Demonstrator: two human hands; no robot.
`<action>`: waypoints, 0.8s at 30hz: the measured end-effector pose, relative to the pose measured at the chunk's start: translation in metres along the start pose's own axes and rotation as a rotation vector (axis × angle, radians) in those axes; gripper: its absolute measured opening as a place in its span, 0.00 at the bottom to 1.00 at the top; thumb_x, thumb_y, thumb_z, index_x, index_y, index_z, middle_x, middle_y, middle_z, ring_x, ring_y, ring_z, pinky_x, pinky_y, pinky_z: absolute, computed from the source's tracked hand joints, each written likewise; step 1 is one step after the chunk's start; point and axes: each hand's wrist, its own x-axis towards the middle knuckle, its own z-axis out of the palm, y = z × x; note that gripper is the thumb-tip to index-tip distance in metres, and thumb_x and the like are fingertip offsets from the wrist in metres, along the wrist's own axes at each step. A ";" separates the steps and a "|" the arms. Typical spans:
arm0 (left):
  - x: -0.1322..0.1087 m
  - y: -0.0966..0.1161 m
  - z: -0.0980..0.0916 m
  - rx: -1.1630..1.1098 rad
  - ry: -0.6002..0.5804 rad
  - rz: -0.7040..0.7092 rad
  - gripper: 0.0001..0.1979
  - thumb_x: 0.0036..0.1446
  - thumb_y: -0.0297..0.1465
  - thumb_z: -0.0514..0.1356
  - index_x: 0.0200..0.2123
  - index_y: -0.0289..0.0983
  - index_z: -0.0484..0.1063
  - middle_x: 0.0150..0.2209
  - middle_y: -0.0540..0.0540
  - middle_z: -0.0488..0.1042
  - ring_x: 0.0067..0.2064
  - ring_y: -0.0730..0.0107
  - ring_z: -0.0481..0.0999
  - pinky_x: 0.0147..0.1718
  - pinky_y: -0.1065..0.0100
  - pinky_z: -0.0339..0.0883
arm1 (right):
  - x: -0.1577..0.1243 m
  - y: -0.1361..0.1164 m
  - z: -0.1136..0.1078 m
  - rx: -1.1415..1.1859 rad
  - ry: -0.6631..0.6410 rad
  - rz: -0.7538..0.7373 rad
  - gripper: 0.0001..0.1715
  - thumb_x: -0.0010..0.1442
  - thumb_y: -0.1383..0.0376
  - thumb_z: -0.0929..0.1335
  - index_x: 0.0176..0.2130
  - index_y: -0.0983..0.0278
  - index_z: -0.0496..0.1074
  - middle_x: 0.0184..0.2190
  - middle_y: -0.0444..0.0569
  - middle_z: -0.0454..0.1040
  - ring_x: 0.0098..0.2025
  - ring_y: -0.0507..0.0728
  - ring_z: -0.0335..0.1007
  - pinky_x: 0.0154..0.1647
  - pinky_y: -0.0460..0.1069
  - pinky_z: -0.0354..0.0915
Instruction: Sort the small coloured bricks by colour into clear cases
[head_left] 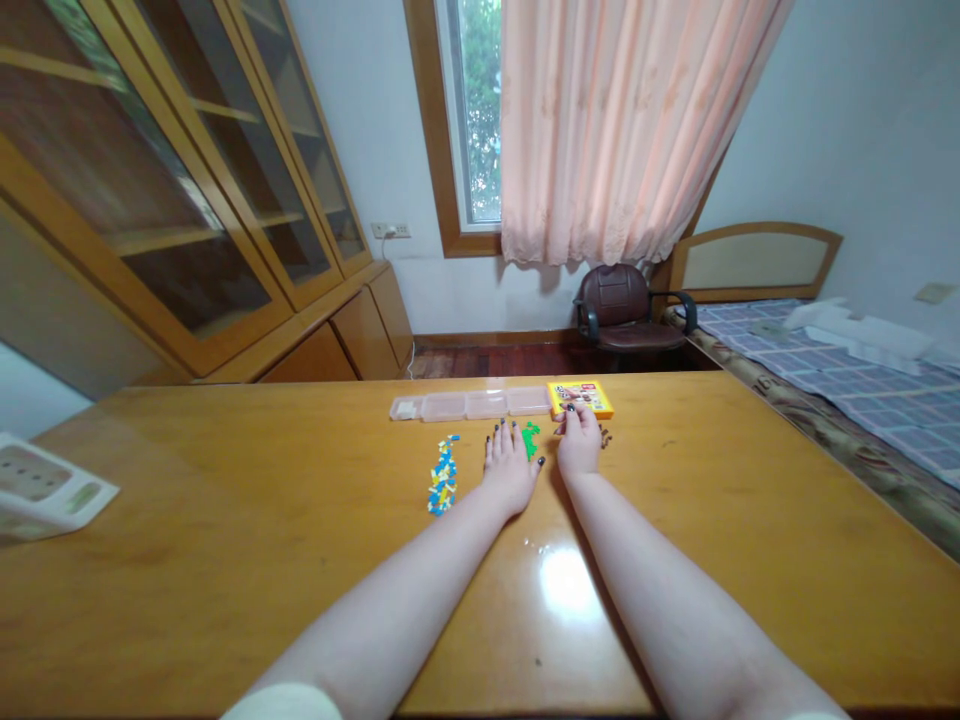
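My left hand (508,465) lies flat on the wooden table (225,520), fingers stretched out and empty. A small cluster of green pieces (532,438) sits just right of its fingertips. My right hand (579,442) rests palm down beside it, fingers bent, its fingertips at the near edge of a yellow box (580,398). Whether the right hand holds anything is hidden. A few dark small pieces (605,437) lie right of the right hand. A strip of blue, yellow and white small pieces (443,475) lies left of the left hand.
A clear plastic compartment tray (471,405) lies beyond the hands, left of the yellow box. A white object (45,487) sits at the table's left edge. Behind the table stand a brown chair (626,310), a bed (840,370) and glass-door cabinets (187,190).
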 end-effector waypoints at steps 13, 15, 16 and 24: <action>-0.029 0.019 0.006 0.098 -0.142 0.059 0.42 0.60 0.50 0.42 0.65 0.21 0.42 0.67 0.29 0.36 0.67 0.47 0.36 0.63 0.48 0.36 | -0.002 -0.007 0.000 -0.026 -0.025 0.026 0.10 0.56 0.58 0.60 0.31 0.62 0.62 0.24 0.45 0.67 0.23 0.52 0.58 0.26 0.47 0.58; -0.017 0.019 0.007 0.100 -0.138 0.074 0.40 0.60 0.47 0.43 0.65 0.21 0.42 0.67 0.29 0.37 0.67 0.48 0.37 0.64 0.50 0.38 | -0.002 -0.008 0.001 0.005 0.000 0.047 0.09 0.55 0.59 0.60 0.30 0.62 0.63 0.23 0.43 0.68 0.21 0.51 0.57 0.25 0.47 0.57; -0.011 0.018 0.008 0.103 -0.134 0.080 0.40 0.61 0.46 0.43 0.65 0.21 0.42 0.67 0.29 0.37 0.67 0.48 0.38 0.64 0.51 0.38 | -0.003 -0.009 0.001 0.023 0.014 0.050 0.09 0.54 0.59 0.61 0.30 0.62 0.63 0.23 0.43 0.67 0.21 0.50 0.57 0.24 0.46 0.57; 0.009 0.010 0.005 0.060 -0.104 0.154 0.39 0.60 0.46 0.44 0.65 0.23 0.42 0.67 0.29 0.38 0.68 0.50 0.38 0.64 0.52 0.38 | 0.000 -0.005 0.004 0.140 0.038 0.095 0.08 0.53 0.59 0.62 0.27 0.61 0.62 0.18 0.39 0.65 0.18 0.50 0.56 0.22 0.46 0.55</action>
